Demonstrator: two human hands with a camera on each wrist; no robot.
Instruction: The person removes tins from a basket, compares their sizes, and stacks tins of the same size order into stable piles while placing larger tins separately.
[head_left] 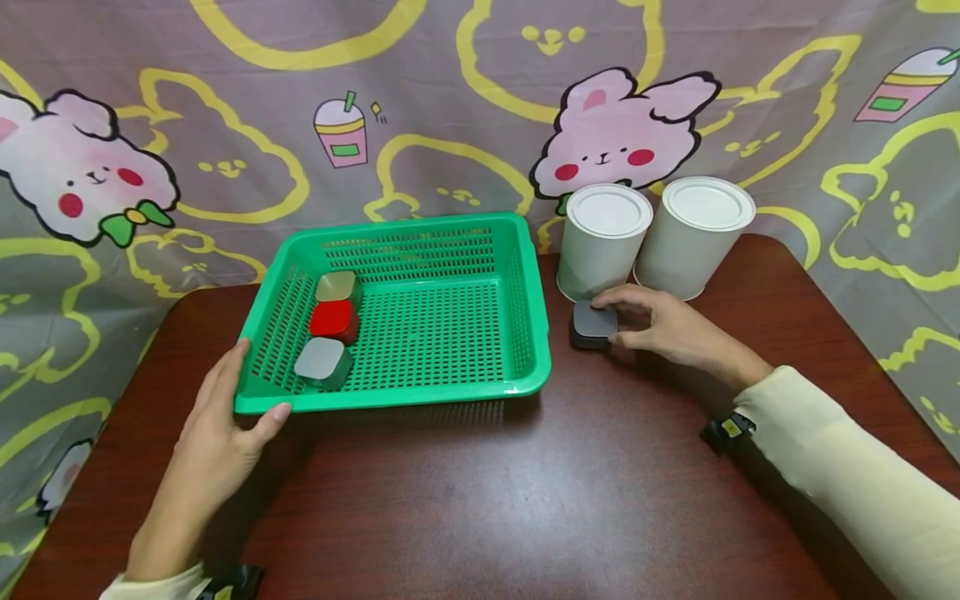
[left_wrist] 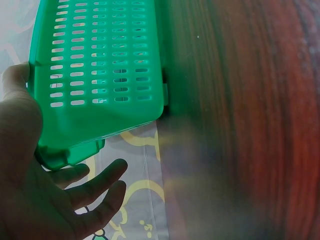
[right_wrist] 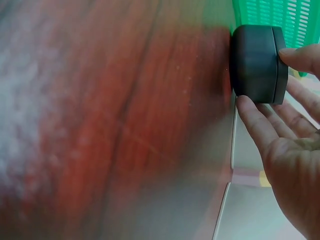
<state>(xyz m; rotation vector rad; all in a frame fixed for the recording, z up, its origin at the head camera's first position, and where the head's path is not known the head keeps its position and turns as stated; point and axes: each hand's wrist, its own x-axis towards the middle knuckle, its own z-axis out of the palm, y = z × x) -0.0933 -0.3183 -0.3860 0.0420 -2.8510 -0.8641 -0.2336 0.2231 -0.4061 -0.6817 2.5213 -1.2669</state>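
Note:
A green plastic basket [head_left: 420, 398] with slotted walls sits on the table. My left hand [head_left: 217, 442] touches its near left corner, with the thumb at the front rim and the fingers along the left side. Those fingers are spread and fairly straight in the left wrist view. My right hand [head_left: 675, 333] pinches a small black lidded box [head_left: 595, 320] with rounded corners between thumb and fingers. That box [right_wrist: 257, 64] stands on the table to the right of the basket. Inside the basket's left side lie a beige box [head_left: 337, 287], a red box [head_left: 334, 320] and a grey-topped green box [head_left: 324, 362].
Two white lidded cans [head_left: 603, 242] [head_left: 693, 237] stand close behind my right hand at the back of the table. A patterned cloth [head_left: 435, 100] hangs behind. Dark wooden table surface [head_left: 517, 500] lies in front of the basket.

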